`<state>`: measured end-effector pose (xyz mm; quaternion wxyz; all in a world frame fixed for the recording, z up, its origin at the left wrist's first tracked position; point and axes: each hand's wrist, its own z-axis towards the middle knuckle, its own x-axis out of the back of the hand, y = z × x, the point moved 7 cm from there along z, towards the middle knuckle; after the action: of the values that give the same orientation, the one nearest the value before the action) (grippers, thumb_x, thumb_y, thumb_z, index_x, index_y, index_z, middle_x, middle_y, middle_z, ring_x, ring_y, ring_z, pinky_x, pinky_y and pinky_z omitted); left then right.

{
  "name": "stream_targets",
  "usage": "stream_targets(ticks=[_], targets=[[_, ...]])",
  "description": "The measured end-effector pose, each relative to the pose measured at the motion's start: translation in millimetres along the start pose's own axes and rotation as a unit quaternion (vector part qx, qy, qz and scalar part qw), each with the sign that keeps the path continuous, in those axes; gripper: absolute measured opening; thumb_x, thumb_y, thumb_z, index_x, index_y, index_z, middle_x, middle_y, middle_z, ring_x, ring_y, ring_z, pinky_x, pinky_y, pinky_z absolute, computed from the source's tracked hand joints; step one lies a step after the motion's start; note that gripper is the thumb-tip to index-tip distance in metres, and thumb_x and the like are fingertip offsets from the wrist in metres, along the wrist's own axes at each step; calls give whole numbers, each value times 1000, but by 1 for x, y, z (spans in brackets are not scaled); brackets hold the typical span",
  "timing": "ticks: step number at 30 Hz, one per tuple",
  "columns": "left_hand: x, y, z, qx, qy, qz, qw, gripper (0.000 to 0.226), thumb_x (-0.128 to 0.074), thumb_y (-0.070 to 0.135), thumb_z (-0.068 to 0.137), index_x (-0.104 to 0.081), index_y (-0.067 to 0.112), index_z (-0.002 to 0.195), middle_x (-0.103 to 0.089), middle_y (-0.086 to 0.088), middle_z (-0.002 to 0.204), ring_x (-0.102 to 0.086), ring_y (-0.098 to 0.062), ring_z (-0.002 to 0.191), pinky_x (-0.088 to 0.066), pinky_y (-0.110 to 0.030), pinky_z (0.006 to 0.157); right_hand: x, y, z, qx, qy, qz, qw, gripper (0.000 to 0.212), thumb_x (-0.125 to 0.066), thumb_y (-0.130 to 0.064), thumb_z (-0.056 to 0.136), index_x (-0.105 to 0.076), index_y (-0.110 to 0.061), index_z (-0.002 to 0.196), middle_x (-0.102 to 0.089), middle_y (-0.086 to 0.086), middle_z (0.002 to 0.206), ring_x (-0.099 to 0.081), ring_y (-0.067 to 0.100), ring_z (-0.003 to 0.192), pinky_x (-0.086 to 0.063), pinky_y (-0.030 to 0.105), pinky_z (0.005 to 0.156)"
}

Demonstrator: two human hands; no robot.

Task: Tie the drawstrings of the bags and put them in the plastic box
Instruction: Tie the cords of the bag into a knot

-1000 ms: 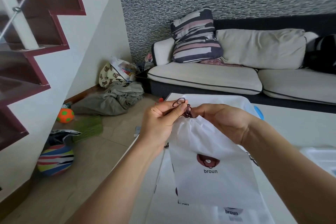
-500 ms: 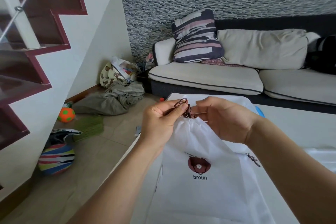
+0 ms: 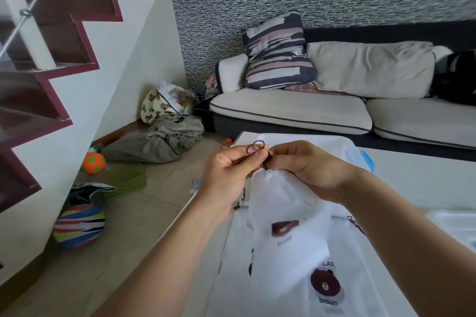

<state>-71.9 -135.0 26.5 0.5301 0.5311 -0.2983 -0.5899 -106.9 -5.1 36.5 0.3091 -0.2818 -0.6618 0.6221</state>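
Observation:
I hold a white drawstring bag [image 3: 286, 216] with a brown bear print up over the white table [image 3: 412, 183]. Its neck is gathered between my hands. My left hand [image 3: 229, 170] pinches small loops of the dark brown drawstring [image 3: 255, 147] above the neck. My right hand [image 3: 306, 165] grips the cord at the neck from the right. Under it lie more white bear-print bags [image 3: 322, 288] flat on the table. A clear plastic box [image 3: 453, 226] shows at the right edge. Another clear plastic piece with a blue clip [image 3: 367, 161] lies behind my hands.
A cream sofa [image 3: 291, 110] with a striped cushion stands beyond the table. On the floor to the left lie a heap of grey cloth [image 3: 159, 141], an orange ball [image 3: 93, 162] and a striped ball [image 3: 78, 224]. Red-edged stairs [image 3: 46, 64] rise at the left.
The bag has twisted and its body has folded, so the bear print now faces sideways. My right hand has closed in on the neck beside my left hand.

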Motion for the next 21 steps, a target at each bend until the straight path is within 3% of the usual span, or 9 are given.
stream_targets(ticks=[4,7,10,15,17,19,21], targets=[[-2,1,-4,-23,8,46,999,10,-77,15,75,-82,21,80,-78,1,89,-71,-8,84,-54,-19,74,1,0,3,-1,11,-68,998,23,-60,-10,95,-72,5,107,-70,28,113,-67,38,107,-48,45,106],[2,3,-2,-38,32,63,997,10,-75,7,81,-79,13,88,-79,-3,91,-73,-11,87,-55,-20,78,4,4,2,-25,7,-18,999,24,-62,-7,94,-70,7,112,-69,26,118,-67,35,112,-49,39,105],[1,6,-3,-29,35,56,997,9,-73,4,83,-77,6,91,-79,-4,89,-74,-10,86,-54,-17,79,6,10,-2,-55,-22,54,997,41,-70,-15,87,-66,8,120,-62,25,132,-57,34,128,-41,42,114],[0,3,-2,4,35,12,999,13,-78,16,70,-80,11,82,-78,-5,91,-73,-14,88,-56,-23,79,9,13,-7,-65,-4,160,985,45,-69,-19,83,-67,6,121,-70,20,120,-70,25,104,-59,27,84],[3,3,-1,2,41,19,999,23,-78,19,68,-79,7,88,-78,-9,95,-73,-17,91,-57,-28,84,12,13,-5,-53,9,180,982,45,-68,-17,83,-66,7,121,-71,17,120,-68,23,108,-57,25,91],[5,4,-1,-2,47,25,999,30,-78,21,67,-78,3,92,-77,-13,99,-72,-20,95,-56,-33,92,10,13,-3,-57,9,172,983,46,-66,-16,86,-64,7,125,-68,20,126,-64,27,113,-49,33,106],[7,2,-1,1,53,21,998,31,-79,22,67,-78,3,92,-77,-13,100,-71,-21,97,-54,-37,98,11,15,-2,-63,15,170,983,46,-67,-16,85,-64,7,124,-66,23,126,-61,30,111,-41,41,112]])
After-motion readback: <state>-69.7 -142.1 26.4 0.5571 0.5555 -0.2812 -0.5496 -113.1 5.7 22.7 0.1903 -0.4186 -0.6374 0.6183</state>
